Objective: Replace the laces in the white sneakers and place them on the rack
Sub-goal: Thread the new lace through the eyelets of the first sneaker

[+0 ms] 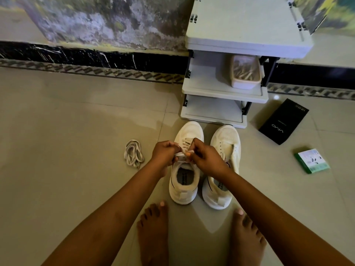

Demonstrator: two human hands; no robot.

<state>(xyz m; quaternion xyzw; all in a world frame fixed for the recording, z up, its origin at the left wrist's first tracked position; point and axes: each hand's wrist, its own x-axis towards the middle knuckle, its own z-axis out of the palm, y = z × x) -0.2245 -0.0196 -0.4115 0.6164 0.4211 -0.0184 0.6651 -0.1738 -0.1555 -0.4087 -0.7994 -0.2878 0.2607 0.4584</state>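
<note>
1. Both bare forearms reach forward and converge at the middle.
2. The left hand (164, 152) has its fingers curled, pinching.
3. The right hand (206, 155), fingers curled likewise, pinches just beside it, fingertips nearly touching.

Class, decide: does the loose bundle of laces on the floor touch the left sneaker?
Apart. The head view shows bare floor tile between the loose laces and the left sneaker.

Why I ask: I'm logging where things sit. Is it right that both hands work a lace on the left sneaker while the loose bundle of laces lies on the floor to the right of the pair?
Not quite. The head view shows the loose bundle of laces left of the pair. The left hand and right hand do work a lace on the left sneaker.
</note>
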